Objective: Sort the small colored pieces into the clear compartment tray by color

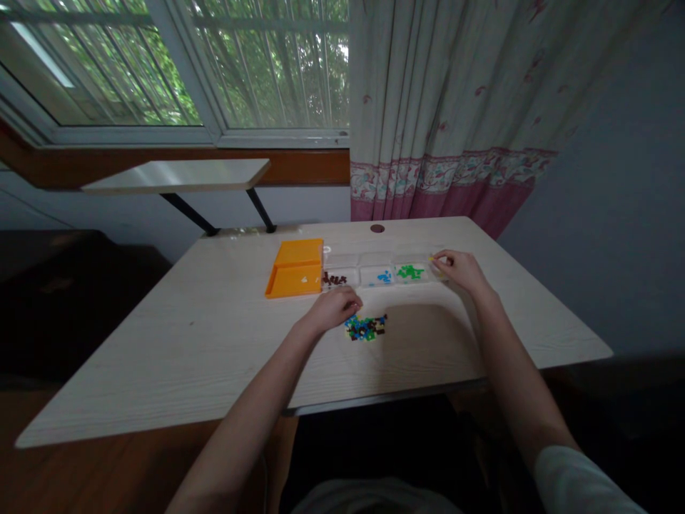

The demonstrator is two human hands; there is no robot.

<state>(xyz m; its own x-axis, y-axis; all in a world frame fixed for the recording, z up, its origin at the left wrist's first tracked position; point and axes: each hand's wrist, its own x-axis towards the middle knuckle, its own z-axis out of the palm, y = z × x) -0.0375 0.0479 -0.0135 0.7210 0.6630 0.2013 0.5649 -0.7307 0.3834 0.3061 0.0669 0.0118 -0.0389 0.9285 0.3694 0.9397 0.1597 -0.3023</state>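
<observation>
A heap of small mixed plastic pieces in blue, green, brown and yellow lies on the table. At its back left edge is my left hand, fingertips pinched together; what they hold, if anything, is too small to make out. My right hand pinches a small yellow piece above the right end of a row of clear containers. Sorted by colour in these containers are brown pieces, blue pieces and green pieces. My right hand partly hides the rightmost container.
An open orange case with a few pale bits in it stands left of the containers. Behind it, a raised shelf rests on black legs. The pale wooden table has a round cable hole near the curtain.
</observation>
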